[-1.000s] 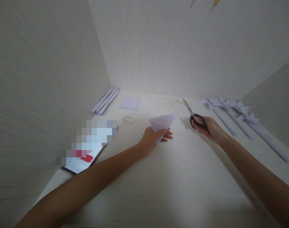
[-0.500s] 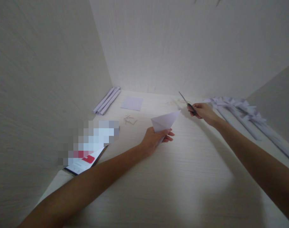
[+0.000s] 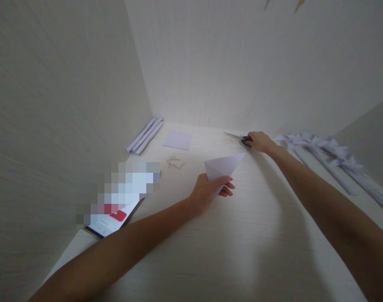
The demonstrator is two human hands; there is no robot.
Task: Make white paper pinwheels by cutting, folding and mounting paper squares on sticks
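Observation:
My left hand [image 3: 212, 189] is closed around a folded piece of pale lilac paper [image 3: 223, 166], its pointed corner toward the upper right. The thumb lies over the paper's lower part, which is partly hidden by the hand. Farther back, my right hand [image 3: 260, 141] has its fingers on the black handles of a pair of scissors [image 3: 241, 138], whose blades point left, low over the back of the table. Small pale scraps lie by the blades, too blurred to make out.
A flat lilac paper sheet [image 3: 178, 140] and rolled paper sticks [image 3: 145, 136] lie at the back left. Thin pale sticks [image 3: 175, 162] are nearer. A phone [image 3: 108, 224], partly pixelated, stands at left. Paper stems with frilled ends [image 3: 323, 147] lie at right. Walls enclose the table.
My right hand has moved back and down with the scissors, whose blades now lie nearly level, pointing left. My left hand still holds the folded paper, shifted only slightly in view.

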